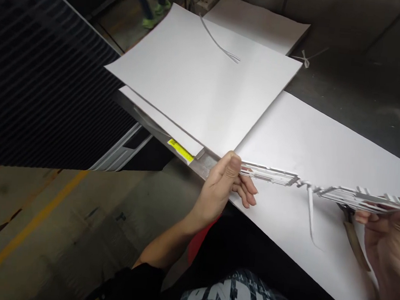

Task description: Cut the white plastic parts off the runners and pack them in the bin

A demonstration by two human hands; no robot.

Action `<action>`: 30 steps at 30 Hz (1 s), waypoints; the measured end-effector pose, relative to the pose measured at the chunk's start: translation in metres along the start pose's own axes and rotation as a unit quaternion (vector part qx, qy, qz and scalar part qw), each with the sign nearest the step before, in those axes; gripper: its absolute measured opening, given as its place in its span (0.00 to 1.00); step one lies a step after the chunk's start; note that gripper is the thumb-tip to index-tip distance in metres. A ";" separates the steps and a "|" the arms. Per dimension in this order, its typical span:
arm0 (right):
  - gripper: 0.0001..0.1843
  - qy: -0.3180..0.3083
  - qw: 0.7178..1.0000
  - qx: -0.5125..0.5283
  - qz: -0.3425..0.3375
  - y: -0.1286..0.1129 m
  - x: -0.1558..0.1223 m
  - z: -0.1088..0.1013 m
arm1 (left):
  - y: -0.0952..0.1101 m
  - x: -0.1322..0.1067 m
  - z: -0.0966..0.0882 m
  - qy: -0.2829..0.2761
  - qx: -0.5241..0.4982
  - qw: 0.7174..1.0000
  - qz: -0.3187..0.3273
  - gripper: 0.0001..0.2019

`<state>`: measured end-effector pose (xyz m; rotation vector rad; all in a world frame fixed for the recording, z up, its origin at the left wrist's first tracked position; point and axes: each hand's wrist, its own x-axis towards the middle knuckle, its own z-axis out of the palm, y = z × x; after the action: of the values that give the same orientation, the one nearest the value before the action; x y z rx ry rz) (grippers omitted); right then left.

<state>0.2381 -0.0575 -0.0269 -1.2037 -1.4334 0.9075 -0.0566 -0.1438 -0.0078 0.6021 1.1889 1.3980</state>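
Note:
Between my hands is a pair of white moulded plastic frames joined by a sprue, with a thin tail hanging from the joint. My left hand pinches the outer end of the left plastic frame, thumb on top and the other fingers curled loosely below. At the right edge, my right hand grips the right plastic frame, partly cut off by the picture. Pliers or cutters with a tan handle are beside my right hand, partly hidden; I cannot tell whether the hand touches them.
White sheets are stacked on the table at the left, with a thin white strip on top. Another white sheet covers the work surface. A yellow label marks the table's edge. A black ribbed panel stands left; a person's legs show behind.

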 end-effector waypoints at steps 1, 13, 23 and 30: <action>0.17 0.016 0.999 0.023 0.019 -0.006 -0.002 0.005 | -0.001 0.000 0.000 0.010 0.007 1.000 0.008 0.28; 0.05 -0.026 0.996 0.030 -0.083 -0.018 0.001 0.005 | 0.007 0.011 -0.027 -0.121 0.101 0.987 0.015 0.18; 0.16 -0.018 0.990 -0.085 -0.111 -0.035 0.015 -0.003 | 0.018 -0.004 -0.006 -0.240 0.354 0.902 0.056 0.28; 0.52 -0.291 0.814 -0.501 -0.029 -0.029 -0.003 -0.073 | -0.001 -0.004 -0.009 -0.064 0.422 0.844 0.324 0.23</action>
<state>0.3033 -0.0713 0.0154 -1.6768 -2.6206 0.4373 -0.0635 -0.1503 -0.0110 1.8291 1.5540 1.2686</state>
